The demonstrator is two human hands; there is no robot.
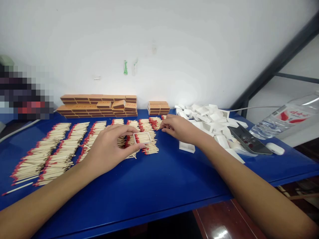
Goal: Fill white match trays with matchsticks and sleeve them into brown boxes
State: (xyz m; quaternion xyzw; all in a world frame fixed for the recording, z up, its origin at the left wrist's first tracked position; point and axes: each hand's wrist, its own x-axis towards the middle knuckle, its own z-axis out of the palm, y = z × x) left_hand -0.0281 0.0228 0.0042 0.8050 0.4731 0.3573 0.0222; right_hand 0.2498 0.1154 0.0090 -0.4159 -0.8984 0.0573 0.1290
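My left hand (107,146) grips a small white matchbox tray (150,136) between thumb and fingers. Red-tipped matches (142,136) lie side by side in it. My right hand (180,127) is closed, its fingertips pinched together by the right end of the match rows; a match seems to show at the fingertips, but I cannot make out clearly what they hold. Long rows of loose matches (59,151) spread over the blue table (159,189), to the left of and beneath my left hand.
Orange-brown matchboxes (99,108) are stacked along the wall, with a smaller stack (159,108) beside them. White trays (209,116) pile up at the right. Near them are a phone (249,141), a white earphone case (274,148) and a tilted water bottle (281,118).
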